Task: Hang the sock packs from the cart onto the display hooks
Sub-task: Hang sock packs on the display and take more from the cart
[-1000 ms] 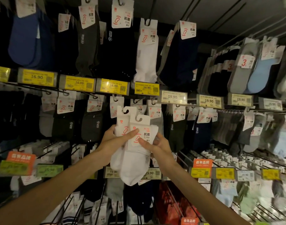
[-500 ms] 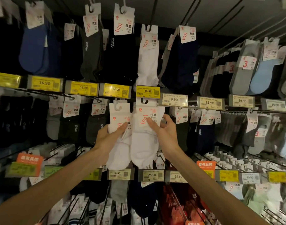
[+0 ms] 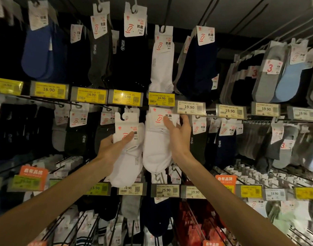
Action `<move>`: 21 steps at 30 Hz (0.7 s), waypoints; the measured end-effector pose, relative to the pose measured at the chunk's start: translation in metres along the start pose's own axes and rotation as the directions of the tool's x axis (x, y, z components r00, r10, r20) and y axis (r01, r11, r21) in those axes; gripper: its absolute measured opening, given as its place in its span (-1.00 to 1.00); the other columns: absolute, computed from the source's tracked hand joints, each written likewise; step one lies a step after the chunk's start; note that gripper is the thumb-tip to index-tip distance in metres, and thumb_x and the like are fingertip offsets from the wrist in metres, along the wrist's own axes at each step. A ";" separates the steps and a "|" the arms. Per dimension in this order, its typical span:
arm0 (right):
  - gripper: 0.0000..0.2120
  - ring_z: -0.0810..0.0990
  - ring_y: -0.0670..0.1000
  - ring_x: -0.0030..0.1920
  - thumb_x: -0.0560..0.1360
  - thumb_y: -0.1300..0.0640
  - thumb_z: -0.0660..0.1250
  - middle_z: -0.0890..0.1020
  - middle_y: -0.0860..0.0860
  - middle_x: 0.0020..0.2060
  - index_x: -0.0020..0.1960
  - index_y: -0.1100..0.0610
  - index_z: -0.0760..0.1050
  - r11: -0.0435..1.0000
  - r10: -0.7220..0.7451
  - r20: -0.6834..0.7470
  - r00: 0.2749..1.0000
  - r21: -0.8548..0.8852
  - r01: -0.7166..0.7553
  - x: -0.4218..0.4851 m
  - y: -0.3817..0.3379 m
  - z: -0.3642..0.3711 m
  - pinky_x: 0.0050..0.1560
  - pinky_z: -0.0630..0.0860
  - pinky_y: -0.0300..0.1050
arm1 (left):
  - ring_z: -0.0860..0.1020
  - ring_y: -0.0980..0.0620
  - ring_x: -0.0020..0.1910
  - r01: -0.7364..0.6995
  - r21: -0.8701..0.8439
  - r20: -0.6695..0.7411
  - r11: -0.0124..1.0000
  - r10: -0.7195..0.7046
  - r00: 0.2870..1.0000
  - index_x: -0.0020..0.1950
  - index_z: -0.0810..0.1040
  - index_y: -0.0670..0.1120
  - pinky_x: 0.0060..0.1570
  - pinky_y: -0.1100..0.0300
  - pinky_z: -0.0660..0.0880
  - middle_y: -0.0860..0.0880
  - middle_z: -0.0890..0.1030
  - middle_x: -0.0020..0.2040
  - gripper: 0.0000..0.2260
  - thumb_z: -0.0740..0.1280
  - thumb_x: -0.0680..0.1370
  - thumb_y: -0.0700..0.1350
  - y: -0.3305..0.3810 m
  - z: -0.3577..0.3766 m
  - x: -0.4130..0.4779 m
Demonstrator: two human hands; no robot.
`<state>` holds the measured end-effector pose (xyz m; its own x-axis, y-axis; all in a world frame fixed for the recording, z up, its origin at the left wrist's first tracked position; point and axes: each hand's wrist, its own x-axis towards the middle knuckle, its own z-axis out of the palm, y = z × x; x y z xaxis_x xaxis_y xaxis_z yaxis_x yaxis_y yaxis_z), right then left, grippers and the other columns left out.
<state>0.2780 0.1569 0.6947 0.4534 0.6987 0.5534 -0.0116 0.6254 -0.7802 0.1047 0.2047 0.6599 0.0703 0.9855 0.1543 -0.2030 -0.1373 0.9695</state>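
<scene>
Two white sock packs held up at the middle row of hooks.
The left hand (image 3: 111, 148) grips the left sock pack (image 3: 127, 167), thumb across its card. Just right, the right sock pack (image 3: 157, 150) has its header tucked under a yellow price tag (image 3: 161, 98), pinched by the right hand (image 3: 178, 137). Both packs look light and limp, so the stiff card top is likely the best place to hold them.

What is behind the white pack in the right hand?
White cards of other packs show below its toe. The pack and the right hand cover the rest; a yellow tag hides its hook.
</scene>
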 end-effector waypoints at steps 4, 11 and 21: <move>-0.66 0.67 -0.17 0.00 0.55 0.23 0.37 0.69 -0.10 -0.01 0.25 -0.03 0.41 1.000 0.001 -0.031 1.000 0.018 0.000 0.000 0.003 0.000 -0.08 0.57 -0.32 | 0.66 -0.07 0.01 0.019 -0.008 0.006 1.000 -0.019 1.000 0.14 0.65 -0.06 0.01 0.02 0.58 -0.04 0.70 0.03 -0.67 0.53 0.43 0.03 -0.004 0.003 0.003; -0.70 0.68 -0.12 -0.02 0.52 0.26 0.39 0.70 -0.06 -0.02 0.14 -0.07 0.46 0.998 0.026 -0.018 1.000 0.059 -0.025 0.003 0.004 -0.002 -0.12 0.59 -0.29 | 0.67 -0.07 0.02 0.018 -0.020 0.041 1.000 -0.017 0.999 0.12 0.67 -0.04 0.15 -0.08 0.57 -0.03 0.72 0.00 -0.69 0.53 0.43 0.02 -0.001 0.012 0.004; -0.67 0.70 -0.15 -0.15 0.50 0.22 0.42 0.70 -0.13 -0.20 0.18 -0.05 0.44 0.996 0.085 -0.011 0.996 0.003 -0.085 0.015 0.013 -0.009 -0.18 0.61 -0.25 | 0.67 -0.05 0.00 0.021 -0.018 0.055 1.000 -0.020 0.998 0.14 0.64 -0.05 0.05 0.03 0.58 -0.03 0.71 0.01 -0.66 0.54 0.42 0.03 0.000 0.025 0.001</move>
<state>0.2927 0.1718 0.6903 0.4609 0.7455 0.4815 -0.0528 0.5646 -0.8236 0.1293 0.2036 0.6644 0.1279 0.9811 0.1454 -0.2189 -0.1151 0.9689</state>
